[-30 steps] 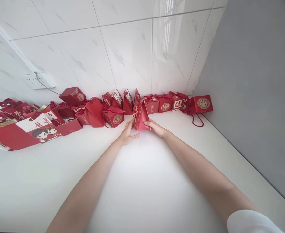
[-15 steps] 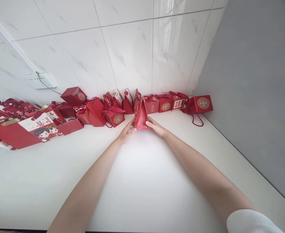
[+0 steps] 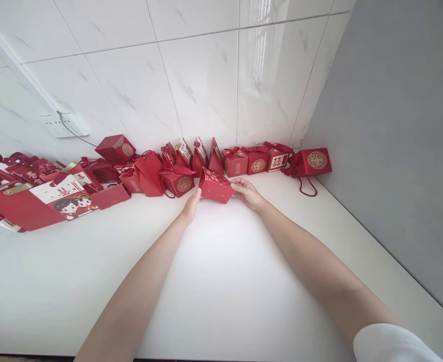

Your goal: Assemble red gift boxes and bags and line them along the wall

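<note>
Between my two hands is a small red gift box point(image 3: 216, 187), tilted so that its flat base faces me. My left hand point(image 3: 192, 205) grips its left end, thumb along the near side. On the right end, the fingers of my right hand point(image 3: 247, 193) are closed at the edge. Just behind it a row of upright triangular red boxes point(image 3: 200, 155) stands against the wall. Left of my left hand sits a red box with a bow and gold emblem point(image 3: 178, 182). Square ribboned boxes point(image 3: 258, 162) stand beyond my right hand.
A large red box with cartoon figures point(image 3: 67, 198) and a pile of red packages fill the left. At the right end a red box with a cord loop point(image 3: 315, 161) lies near the grey panel point(image 3: 391, 151). A wall socket point(image 3: 65, 125) has a cable.
The held gift box has turned from standing with its triangular side toward me to tipped over, base toward me. Both hands have shifted their hold slightly. The other boxes stay put.
</note>
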Tool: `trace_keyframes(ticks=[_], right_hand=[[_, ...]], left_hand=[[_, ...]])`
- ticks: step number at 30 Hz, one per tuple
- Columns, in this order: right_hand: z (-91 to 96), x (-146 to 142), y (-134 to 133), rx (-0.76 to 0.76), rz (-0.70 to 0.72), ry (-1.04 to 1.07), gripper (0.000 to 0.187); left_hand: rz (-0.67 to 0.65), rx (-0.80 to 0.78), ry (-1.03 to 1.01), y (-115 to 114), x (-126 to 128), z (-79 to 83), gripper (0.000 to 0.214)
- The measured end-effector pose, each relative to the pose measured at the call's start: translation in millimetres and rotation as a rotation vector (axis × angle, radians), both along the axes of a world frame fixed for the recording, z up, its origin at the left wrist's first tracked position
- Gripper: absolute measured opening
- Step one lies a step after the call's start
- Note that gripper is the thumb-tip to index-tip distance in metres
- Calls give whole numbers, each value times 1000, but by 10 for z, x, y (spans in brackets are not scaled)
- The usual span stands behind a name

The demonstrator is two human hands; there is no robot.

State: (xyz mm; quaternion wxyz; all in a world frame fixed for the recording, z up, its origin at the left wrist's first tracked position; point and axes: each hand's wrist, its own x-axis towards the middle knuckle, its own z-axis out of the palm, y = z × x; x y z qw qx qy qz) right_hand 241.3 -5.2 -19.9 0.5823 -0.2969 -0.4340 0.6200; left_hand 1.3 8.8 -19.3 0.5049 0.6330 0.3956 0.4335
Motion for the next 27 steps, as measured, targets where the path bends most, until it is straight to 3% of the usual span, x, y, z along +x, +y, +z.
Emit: trace_keyframes(ticks=[3, 8, 13, 19, 27], right_hand=[[2, 6, -2, 15, -3, 4, 39], [-29, 37, 37, 31, -30, 17, 43], [-48, 61, 55, 33, 13, 1, 44], [-45, 59, 40, 61, 145, -68, 40], [-33, 40, 35, 48, 117, -57, 30]], left_hand=[[21, -21, -47, 11, 1, 1, 78], [45, -15, -76, 58, -62, -4, 58], [88, -11, -89, 75, -81, 0, 74], [-19, -56, -201, -22, -38, 108, 60], [-23, -29, -137, -74, -39, 162, 67]])
